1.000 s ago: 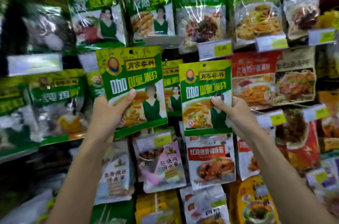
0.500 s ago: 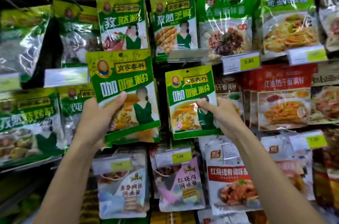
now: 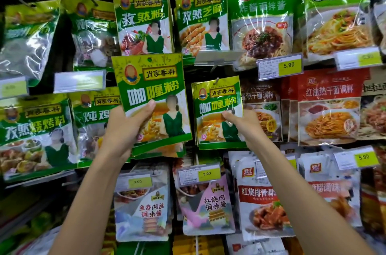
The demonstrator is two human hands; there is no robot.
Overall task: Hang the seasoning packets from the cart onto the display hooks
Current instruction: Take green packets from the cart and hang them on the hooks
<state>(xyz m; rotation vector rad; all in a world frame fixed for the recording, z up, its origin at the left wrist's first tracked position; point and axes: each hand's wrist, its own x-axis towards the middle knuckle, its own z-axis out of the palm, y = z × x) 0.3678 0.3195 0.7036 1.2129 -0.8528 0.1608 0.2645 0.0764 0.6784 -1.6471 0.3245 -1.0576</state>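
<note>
Green held packet [image 3: 154, 87] gripped low by left hand [image 3: 123, 127], thumb on front, top hole free of any hook; right hand [image 3: 244, 125] pinches hooked packet [image 3: 217, 104], its top at hook [image 3: 217, 81]; narrow dark gap between the two; neighbours crowd all edges; fingers behind packets hidden; blurred tag [image 3: 79, 81] unreadable.
</note>
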